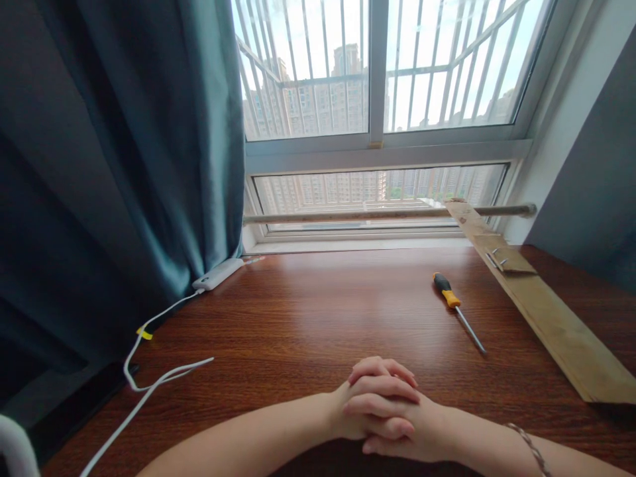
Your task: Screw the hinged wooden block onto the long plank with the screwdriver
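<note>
My left hand and my right hand are clasped together over the front edge of the brown table. Their fingers are interlaced and closed, and no object shows between them; the palms are hidden. A screwdriver with a black and yellow handle lies on the table, beyond and to the right of my hands, its metal tip pointing toward me. Farther right rests a long tan board, with a small flap-like piece on it and several thin metal pieces, like nails or screws.
A white power strip lies at the back left by the dark blue curtain. Its white cable runs down the table's left side, with a yellow tag. Behind the table, a horizontal rail crosses the barred window.
</note>
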### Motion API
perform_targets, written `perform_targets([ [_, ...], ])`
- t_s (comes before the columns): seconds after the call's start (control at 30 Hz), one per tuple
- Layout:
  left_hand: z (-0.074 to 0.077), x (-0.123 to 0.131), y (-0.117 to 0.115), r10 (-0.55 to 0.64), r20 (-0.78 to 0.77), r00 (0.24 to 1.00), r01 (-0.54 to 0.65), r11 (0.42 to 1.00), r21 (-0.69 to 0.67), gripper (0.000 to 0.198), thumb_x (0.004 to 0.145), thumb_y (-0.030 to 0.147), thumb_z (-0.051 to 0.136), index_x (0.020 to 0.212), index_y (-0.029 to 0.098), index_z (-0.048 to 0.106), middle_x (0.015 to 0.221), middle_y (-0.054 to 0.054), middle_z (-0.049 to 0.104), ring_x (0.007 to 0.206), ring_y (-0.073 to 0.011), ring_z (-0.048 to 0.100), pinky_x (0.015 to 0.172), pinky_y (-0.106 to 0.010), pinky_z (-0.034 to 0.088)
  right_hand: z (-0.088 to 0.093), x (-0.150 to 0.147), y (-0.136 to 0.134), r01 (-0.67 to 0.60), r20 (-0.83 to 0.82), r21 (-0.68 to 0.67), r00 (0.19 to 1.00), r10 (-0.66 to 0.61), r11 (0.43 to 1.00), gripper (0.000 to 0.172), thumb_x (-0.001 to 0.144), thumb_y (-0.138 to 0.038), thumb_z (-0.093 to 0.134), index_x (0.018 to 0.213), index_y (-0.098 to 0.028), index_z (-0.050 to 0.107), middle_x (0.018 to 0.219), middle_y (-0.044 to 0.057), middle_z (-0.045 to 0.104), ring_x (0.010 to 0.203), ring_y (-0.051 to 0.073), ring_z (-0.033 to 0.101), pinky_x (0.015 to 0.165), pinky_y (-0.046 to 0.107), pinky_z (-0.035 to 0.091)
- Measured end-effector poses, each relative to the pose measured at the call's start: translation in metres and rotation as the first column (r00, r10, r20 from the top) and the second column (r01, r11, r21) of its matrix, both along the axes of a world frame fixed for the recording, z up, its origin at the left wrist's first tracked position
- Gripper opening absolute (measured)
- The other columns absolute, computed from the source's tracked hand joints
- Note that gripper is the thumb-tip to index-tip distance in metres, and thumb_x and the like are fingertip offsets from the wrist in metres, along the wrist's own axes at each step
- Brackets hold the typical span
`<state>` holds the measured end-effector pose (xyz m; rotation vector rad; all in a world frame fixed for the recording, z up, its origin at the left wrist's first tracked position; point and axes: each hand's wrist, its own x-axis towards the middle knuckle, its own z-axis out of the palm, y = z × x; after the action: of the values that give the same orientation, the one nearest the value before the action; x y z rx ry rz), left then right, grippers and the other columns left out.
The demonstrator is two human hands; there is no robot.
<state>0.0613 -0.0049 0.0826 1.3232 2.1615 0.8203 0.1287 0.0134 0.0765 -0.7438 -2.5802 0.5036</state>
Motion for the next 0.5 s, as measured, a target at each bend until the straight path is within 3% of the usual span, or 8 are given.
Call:
perform_targets([
  [0.1,-0.002,0.031,-0.006,0.273,-0.017,0.962,-0.266,0.947,0.182,0.031,0.075,0.037,0.055,0.104,0.029,0.059,0.091,-0.003,0.057,0.105,-0.0253,0.054,0.071,-0.032,0.055,-0.003,-0.001,-0.001,0.016,-0.040,-0.022,0.999,-0.017,1.000,0.049,0.078,-0.040,0.065,0.125,-0.032,0.055,0.132,0.005,0.042,0.125,0.023,0.039,0.103,0.035,0.039],
  [0.2,0.000,0.041,-0.004,0.434,0.072,0.898,-0.434,0.847,0.307,0.032,0.074,0.036,0.058,0.105,0.031,0.058,0.092,-0.002,0.056,0.105,-0.0254,0.054,0.066,-0.031,0.057,-0.007,-0.001,-0.002,0.036,-0.055,-0.050,0.998,-0.038,0.998,0.052,0.076,-0.039,0.068,0.126,-0.038,0.052,0.133,0.002,0.041,0.123,0.023,0.041,0.101,0.036,0.041],
  [0.3,0.001,0.043,-0.001,0.485,0.140,0.863,-0.503,0.798,0.332,0.031,0.072,0.034,0.059,0.103,0.032,0.059,0.091,-0.003,0.056,0.101,-0.0252,0.056,0.059,-0.028,0.056,-0.008,-0.001,-0.002,0.021,-0.015,-0.058,1.000,-0.022,0.998,0.051,0.078,-0.039,0.065,0.127,-0.036,0.050,0.135,0.003,0.040,0.126,0.023,0.039,0.102,0.037,0.040],
  [0.5,-0.009,0.041,0.000,0.456,0.176,0.872,-0.488,0.794,0.361,0.037,0.076,0.028,0.055,0.113,0.034,0.057,0.096,-0.004,0.057,0.106,-0.0266,0.053,0.064,-0.029,0.057,-0.005,0.000,0.000,0.022,0.093,-0.076,0.996,-0.015,0.997,0.054,0.076,-0.035,0.068,0.128,-0.035,0.052,0.130,0.002,0.049,0.126,0.023,0.041,0.103,0.037,0.040],
])
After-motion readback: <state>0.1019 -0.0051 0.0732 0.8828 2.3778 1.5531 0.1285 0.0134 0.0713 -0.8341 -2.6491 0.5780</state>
